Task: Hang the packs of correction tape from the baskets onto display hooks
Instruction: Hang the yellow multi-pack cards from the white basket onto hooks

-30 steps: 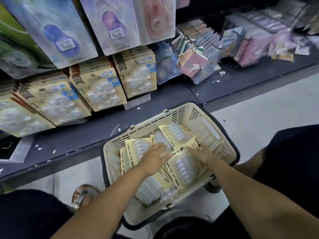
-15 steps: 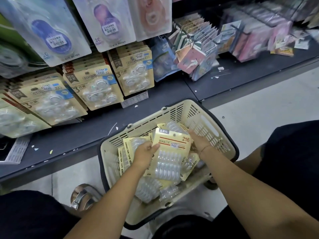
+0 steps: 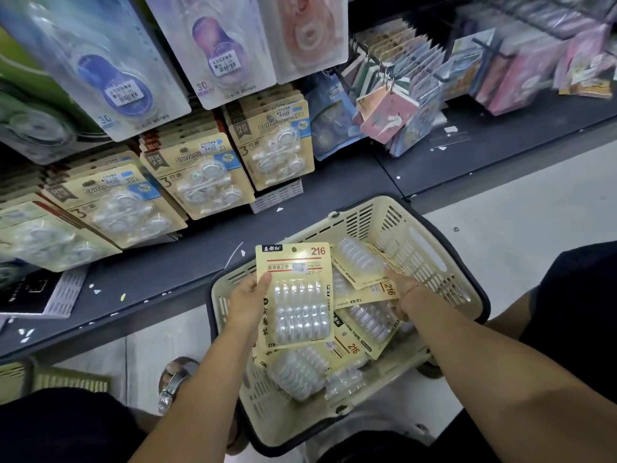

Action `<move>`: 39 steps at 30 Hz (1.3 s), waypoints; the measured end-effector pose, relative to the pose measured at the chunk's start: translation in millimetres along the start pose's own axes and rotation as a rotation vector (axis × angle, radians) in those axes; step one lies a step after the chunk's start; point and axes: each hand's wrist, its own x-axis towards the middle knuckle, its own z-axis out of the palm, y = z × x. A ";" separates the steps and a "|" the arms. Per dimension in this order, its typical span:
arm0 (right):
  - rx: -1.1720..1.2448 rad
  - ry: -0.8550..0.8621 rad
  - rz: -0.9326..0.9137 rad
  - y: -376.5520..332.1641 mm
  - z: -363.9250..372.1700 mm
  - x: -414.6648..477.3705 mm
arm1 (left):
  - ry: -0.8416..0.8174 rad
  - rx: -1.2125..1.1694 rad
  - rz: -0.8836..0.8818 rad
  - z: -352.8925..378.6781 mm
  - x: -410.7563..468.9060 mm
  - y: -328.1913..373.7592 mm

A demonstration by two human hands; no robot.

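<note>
Over the cream basket point(image 3: 434, 228) on the floor, near the dark shelf point(image 3: 337, 185), the left hand point(image 3: 247, 295) pinches one correction tape pack point(image 3: 297, 295) by its left edge, thumb on front, card upright. The right hand point(image 3: 405, 292) is down among the loose packs point(image 3: 364, 315) in the basket. Its fingers are hidden, so can't tell if it's gripping anything. The hanging packs point(image 3: 200, 175) are further back on the left.

Both bare forearms reach forward and down, side by side. The left hand point(image 3: 248, 300) grips a pack of correction tape point(image 3: 297, 295) by its left edge and holds it upright, with the thumb on the front and the fingers behind. The right hand point(image 3: 405, 292) sits lower, fingers curled against other packs point(image 3: 369, 317) — whether it grips one is unclear.
</note>
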 end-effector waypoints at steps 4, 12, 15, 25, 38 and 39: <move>-0.057 0.072 -0.050 -0.4 8.7 12.1 | 0.008 0.015 -0.048 1.2 -2.9 -3.3; 0.205 0.163 -0.318 -6.0 9.2 -49.3 | 0.052 0.002 0.003 -12.9 0.4 13.5; 0.242 0.122 -0.471 -11.8 3.9 -72.1 | 0.105 -0.052 0.060 -22.0 0.0 26.6; 0.023 0.197 -0.892 -28.3 2.4 -128.5 | 0.148 -0.199 0.202 -47.2 -20.7 81.4; 0.172 -0.065 -1.411 -160.3 31.6 -300.9 | 0.303 -0.314 0.698 -139.7 -81.0 239.8; 0.192 -0.099 -1.447 -176.3 38.8 -315.8 | 0.338 -0.341 0.744 -151.1 -90.0 252.6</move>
